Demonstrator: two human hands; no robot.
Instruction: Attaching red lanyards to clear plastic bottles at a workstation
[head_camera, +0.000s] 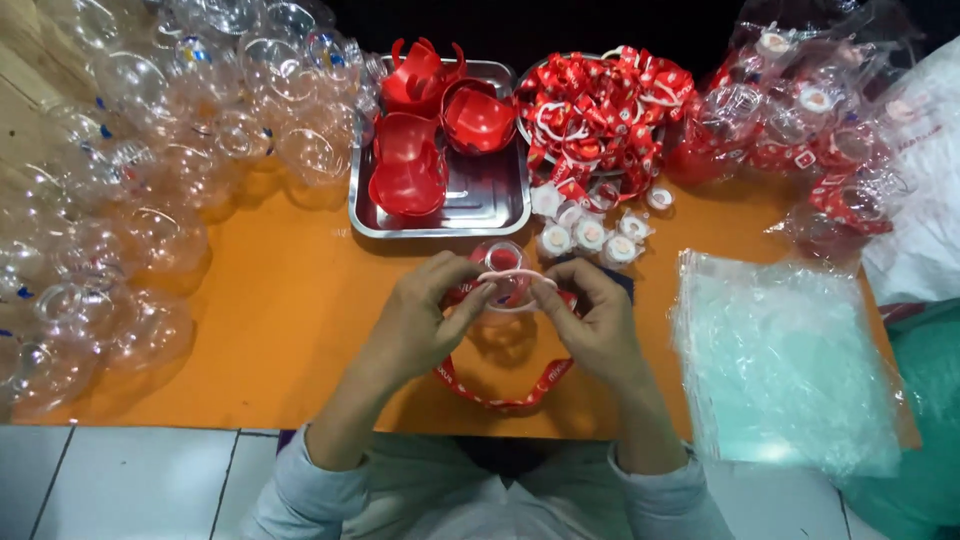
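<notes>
Two bare hands meet over the orange table (290, 330), just in front of the metal tray (500, 200). The left hand (420, 320) and the right hand (595, 320) both pinch a white ring (510, 277) between thumb and fingers, one hand on each end. The fingers are closed tight on the ring. Right behind the ring, touching it, sits a small clear ball half (503, 262) with something red inside. A red strap (500, 395) hangs down from the hands in a loop and lies on the table, on the side away from the tray, close to the person's body.

The tray is silver and shiny. In it lie red cup pieces (420, 150) with wavy edges, some stacked in each other. Just to the right of the tray is a round bowl full of red straps with white rings (600, 110). In front of that bowl, near the tray's right corner, lie little white round caps (590, 230) in a bunch.

To the left of the tray is a big pile of clear ball halves (150, 180). It runs all the way down the left side of the table. Far to the right of the tray is a heap of finished pieces in clear bags (810, 120). In front of that heap lies a flat stack of clear plastic bags (780, 360)
</notes>
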